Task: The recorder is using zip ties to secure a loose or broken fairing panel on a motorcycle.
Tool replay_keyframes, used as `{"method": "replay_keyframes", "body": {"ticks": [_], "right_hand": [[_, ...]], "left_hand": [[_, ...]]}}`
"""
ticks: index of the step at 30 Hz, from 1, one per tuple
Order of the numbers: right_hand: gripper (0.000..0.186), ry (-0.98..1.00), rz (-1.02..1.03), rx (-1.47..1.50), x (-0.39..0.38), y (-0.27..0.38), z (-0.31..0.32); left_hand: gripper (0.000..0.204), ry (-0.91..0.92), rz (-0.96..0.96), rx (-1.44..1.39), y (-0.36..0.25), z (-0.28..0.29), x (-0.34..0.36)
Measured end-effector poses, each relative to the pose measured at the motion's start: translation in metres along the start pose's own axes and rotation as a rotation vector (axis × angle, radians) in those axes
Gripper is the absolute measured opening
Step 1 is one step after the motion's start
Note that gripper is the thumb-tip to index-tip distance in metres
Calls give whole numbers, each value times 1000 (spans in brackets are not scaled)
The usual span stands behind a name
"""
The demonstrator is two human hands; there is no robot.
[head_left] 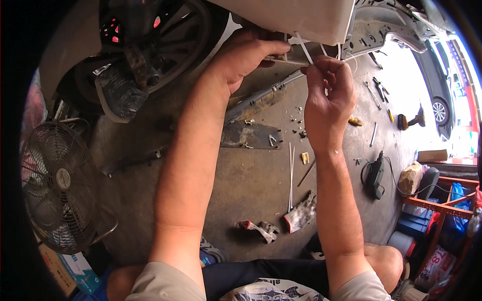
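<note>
Head view: I log the right hand (331,88) with its grip pinched on the lower end of a white strip (304,47), which hangs at the bottom edge of a pale body panel (301,17). The left hand (241,57) is raised to that same edge, fingers bent; whether its grip holds anything, I cannot tell. On the floor (251,185) I note two thin white rods (291,175), a grey glove (304,213) and a corded power tool (374,176).
</note>
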State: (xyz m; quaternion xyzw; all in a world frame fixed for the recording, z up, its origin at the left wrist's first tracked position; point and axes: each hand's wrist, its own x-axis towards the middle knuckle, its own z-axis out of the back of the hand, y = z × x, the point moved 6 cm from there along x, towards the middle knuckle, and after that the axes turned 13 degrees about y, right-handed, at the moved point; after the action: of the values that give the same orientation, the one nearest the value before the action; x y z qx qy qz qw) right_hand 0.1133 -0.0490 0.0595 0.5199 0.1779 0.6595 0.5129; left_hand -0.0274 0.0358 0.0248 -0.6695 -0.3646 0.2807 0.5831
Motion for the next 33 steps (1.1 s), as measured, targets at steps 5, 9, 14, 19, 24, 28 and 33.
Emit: {"method": "replay_keyframes", "body": {"ticks": [5, 9, 14, 19, 24, 28, 33], "right_hand": [[9, -9, 9, 38, -1, -1, 0], [10, -16, 15, 47, -1, -2, 0], [11, -11, 24, 40, 0, -1, 0], [11, -10, 23, 41, -1, 1, 0], [11, -7, 30, 40, 1, 3, -1], [10, -20, 76, -1, 4, 8, -3], [10, -114, 141, -149, -9, 21, -5]], "left_hand": [[27, 20, -8, 56, 1, 0, 2], [27, 25, -38, 79, 3, 2, 5], [27, -11, -42, 67, 3, 0, 6], [28, -5, -65, 81, 2, 0, 7], [24, 17, -9, 102, 0, 2, 5], [25, 31, -4, 86, -9, 2, 3], [25, 4, 7, 62, -11, 2, 1]]}}
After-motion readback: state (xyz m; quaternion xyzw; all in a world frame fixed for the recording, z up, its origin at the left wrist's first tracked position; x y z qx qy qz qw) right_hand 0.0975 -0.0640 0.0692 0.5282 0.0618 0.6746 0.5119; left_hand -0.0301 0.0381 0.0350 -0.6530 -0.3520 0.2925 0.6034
